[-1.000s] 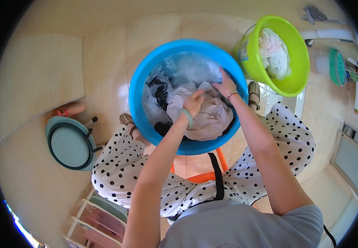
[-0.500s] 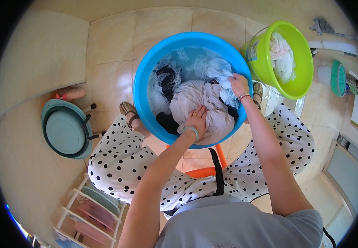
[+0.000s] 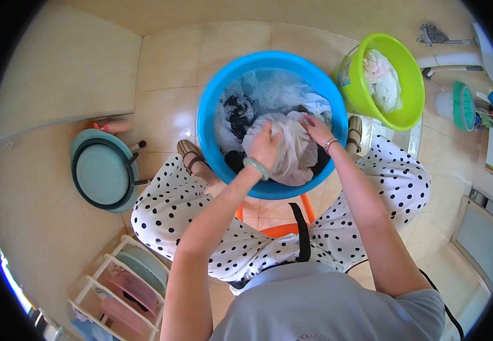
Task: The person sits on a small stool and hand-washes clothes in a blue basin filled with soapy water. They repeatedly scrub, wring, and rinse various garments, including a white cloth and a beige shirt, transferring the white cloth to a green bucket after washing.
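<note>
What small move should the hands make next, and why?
Probably press the crumpled pale pinkish fabric down into the sudsy water of the round blue plastic basin, since it bulges above the surface and the left hand and right hand are at it.

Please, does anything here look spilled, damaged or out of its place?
Nothing stands out: foamy water lies inside the blue tub with the pale cloth, and white laundry sits within the green bucket.

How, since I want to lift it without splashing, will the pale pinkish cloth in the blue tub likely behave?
The pale pinkish cloth looks floppy, bunched in soft folds. It is probably heavy for its size, since the blue tub holds water, and perhaps slippery, given the suds nearby.
</note>
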